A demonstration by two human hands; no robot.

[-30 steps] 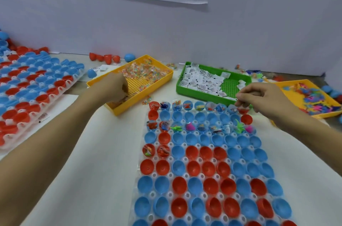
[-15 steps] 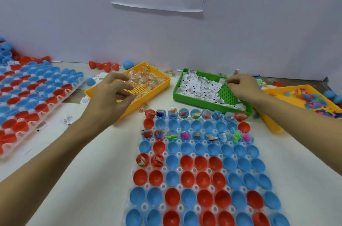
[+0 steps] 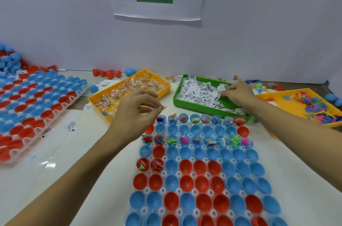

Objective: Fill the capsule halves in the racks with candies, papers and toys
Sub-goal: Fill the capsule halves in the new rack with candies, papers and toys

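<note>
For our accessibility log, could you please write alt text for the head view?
A left hand pinches a candy over a rack of red and blue capsule halves, while the right hand picks papers from a green tray.

left hand [image 3: 135, 116] pinches candy [image 3: 162, 107] above rack [image 3: 196, 174]; right hand [image 3: 238, 94] pinches paper [image 3: 221, 87] in green tray [image 3: 203, 108].

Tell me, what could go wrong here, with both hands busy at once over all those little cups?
The left hand pinches a small candy at its fingertips, near the rack's top left corner; a loose pinch could drop it onto the table or into a cup that is already filled. The right hand is picking among the folded papers in the green tray; it might lift several at once or flick some out. Loose papers already lie on the table.
</note>
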